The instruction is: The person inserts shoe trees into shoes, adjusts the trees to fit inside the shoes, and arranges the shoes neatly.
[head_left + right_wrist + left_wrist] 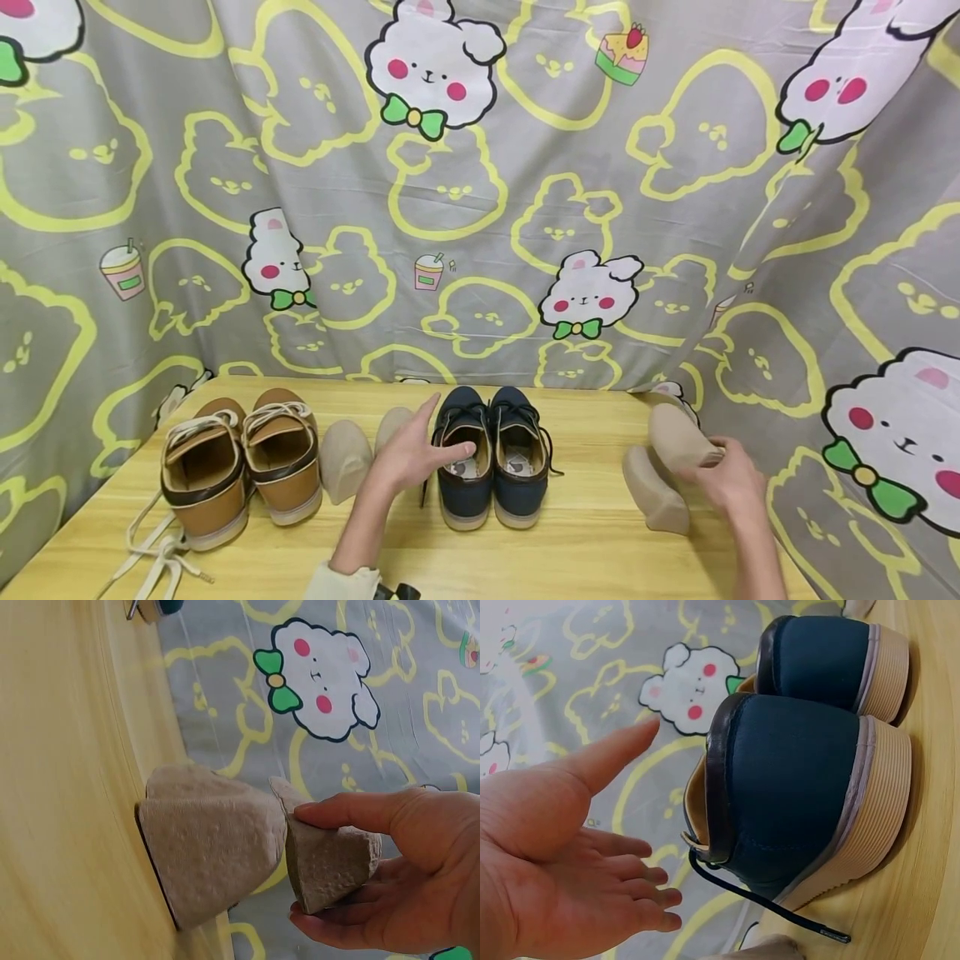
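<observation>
My right hand (pixel 727 477) pinches a beige moulded-pulp shoe insert (pixel 677 437) between thumb and fingers, at the right of the table. In the right wrist view, this held insert (pixel 334 862) is tilted close to a second pulp insert (pixel 214 851), which rests on the wood; whether they touch, I cannot tell. My left hand (pixel 411 454) hovers beside a pair of navy lace-up shoes (pixel 462 502), its thumb and fingers spread and holding nothing. Seen from the left wrist, the palm (pixel 562 885) faces up near the heel of one navy shoe (pixel 795 772), apart from it.
Left of the navy pair stand two tan shoes (pixel 288 487) with loose cream laces (pixel 161 550) trailing on the wooden table (pixel 577 533). Two more pulp inserts (pixel 345 461) sit between the pairs, one partly behind my left hand. A patterned grey curtain (pixel 480 208) encloses the back and sides.
</observation>
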The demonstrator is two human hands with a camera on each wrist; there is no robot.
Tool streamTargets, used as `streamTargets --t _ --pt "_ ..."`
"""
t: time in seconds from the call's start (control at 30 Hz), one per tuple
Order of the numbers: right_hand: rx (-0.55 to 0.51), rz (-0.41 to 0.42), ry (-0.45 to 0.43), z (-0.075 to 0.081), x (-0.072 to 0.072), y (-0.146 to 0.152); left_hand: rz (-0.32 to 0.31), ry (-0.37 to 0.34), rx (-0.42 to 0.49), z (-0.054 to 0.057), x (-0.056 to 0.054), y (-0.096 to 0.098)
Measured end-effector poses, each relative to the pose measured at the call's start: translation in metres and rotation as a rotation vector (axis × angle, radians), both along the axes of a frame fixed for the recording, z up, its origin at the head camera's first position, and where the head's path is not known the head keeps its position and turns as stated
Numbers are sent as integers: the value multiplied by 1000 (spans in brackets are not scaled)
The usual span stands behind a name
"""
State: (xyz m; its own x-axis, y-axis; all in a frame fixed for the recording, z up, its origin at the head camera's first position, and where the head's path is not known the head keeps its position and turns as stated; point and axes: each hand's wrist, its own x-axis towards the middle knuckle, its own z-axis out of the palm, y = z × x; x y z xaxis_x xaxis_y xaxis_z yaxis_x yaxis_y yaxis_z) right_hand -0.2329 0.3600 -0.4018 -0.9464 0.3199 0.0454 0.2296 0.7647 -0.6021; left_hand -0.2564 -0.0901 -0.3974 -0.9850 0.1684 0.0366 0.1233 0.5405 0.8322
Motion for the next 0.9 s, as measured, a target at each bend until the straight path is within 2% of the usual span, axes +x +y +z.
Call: streamTargets --t 0.13,0.33,0.47,0.53,0.63,0.9 --pt "-17 15 5 2 -1 -7 -74 -14 42 -1 -1 0" --pt "-29 30 10 3 -2 -13 -193 39 139 -1 -3 -2" --pt "-28 34 25 2 -2 -15 -243 33 130 1 -3 -3" --pt "-28 32 30 2 -3 -16 -258 25 102 1 -3 -3" --pt "-30 29 28 2 -3 -17 -248 9 78 -1 -4 -1" --pt "-27 29 37 1 -4 -19 -228 -5 66 -6 -3 1"
